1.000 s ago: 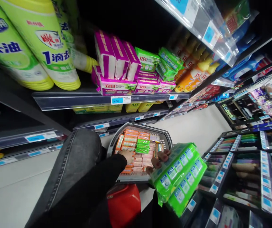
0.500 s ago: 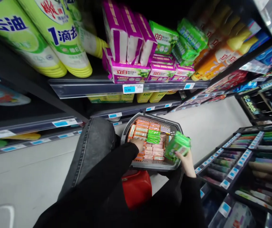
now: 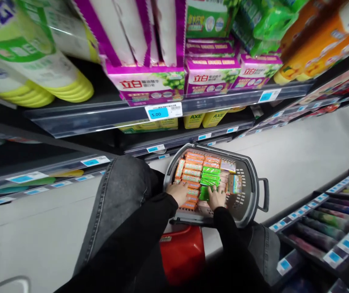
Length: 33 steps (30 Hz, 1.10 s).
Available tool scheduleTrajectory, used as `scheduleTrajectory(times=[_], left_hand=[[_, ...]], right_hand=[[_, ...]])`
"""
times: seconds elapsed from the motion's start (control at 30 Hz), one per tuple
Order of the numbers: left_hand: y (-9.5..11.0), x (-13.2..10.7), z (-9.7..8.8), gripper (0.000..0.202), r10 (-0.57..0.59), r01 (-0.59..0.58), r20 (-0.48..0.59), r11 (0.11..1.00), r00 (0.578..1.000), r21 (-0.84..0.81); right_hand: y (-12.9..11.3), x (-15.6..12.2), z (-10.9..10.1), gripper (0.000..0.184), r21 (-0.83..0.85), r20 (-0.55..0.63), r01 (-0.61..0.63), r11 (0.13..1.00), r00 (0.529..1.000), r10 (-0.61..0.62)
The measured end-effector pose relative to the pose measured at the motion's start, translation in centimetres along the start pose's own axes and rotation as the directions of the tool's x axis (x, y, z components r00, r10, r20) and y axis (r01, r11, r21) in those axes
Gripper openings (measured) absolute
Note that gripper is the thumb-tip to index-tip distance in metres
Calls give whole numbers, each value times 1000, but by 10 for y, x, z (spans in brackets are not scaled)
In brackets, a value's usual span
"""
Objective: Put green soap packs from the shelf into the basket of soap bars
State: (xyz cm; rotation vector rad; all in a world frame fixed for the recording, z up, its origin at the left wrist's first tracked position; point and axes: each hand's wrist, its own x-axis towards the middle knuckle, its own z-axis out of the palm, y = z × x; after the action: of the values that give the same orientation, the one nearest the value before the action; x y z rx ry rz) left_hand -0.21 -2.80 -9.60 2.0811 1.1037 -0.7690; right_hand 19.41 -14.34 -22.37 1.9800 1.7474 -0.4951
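A grey plastic shopping basket (image 3: 247, 217) holds rows of orange-wrapped bars (image 3: 192, 178), pale pink bars and bright green packs (image 3: 210, 175). My left hand (image 3: 178, 193) lies over the left side of the orange rows, fingers stretched out and touching them. My right hand (image 3: 217, 198) is down inside the basket with its fingers spread. Its fingertips touch the right edge of a green soap pack (image 3: 204, 193), which lies among the rows. That hand partly hides the pink bars. A small brown box (image 3: 234, 184) sits to its right.
The shelf ahead carries purple soap packs (image 3: 150, 83), green packs (image 3: 211, 18), and yellow-green bottles (image 3: 70, 87). Yellow AXE bottles (image 3: 214, 118) stand one shelf below. A red object (image 3: 183, 252) is beneath my arms. Another rack (image 3: 317, 221) stands at the right, beyond grey floor (image 3: 311, 142).
My right hand has moved left, bringing the green soap pack from above the basket's right end down among the rows. My left hand stays at the orange bars. The view has shifted closer to the shelf.
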Motion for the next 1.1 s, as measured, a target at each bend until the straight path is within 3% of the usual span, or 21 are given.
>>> scheduleTrajectory(times=[0.23,0.43,0.67,0.8,0.87,1.0,1.1], left_hand=[[2,10,5,61,-3,2,92,1000,996,11],[4,14,9,61,8,-10,115,1000,993,24],[4,13,10,64,-19,18,135,1000,991,12],[8,13,10,65,5,-7,126,1000,992,23],[10,14,11,64,16,-18,125,1000,992,13],[12,17,15,64,34,-32,107,999,994,-20],[10,18,19,65,39,-37,78,999,996,-30]], right_hand=[[0,15,35,50,59,-14,119,991,993,-119],[-2,14,46,56,91,6,71,993,997,-72],[-22,18,41,68,155,-60,-42,987,997,52],[-15,30,32,72,151,-72,106,983,993,-95],[-11,35,30,74,154,-55,116,981,993,-109],[-10,38,30,79,155,-4,-21,988,1000,22],[-17,35,23,98,141,62,-2,990,998,-7]])
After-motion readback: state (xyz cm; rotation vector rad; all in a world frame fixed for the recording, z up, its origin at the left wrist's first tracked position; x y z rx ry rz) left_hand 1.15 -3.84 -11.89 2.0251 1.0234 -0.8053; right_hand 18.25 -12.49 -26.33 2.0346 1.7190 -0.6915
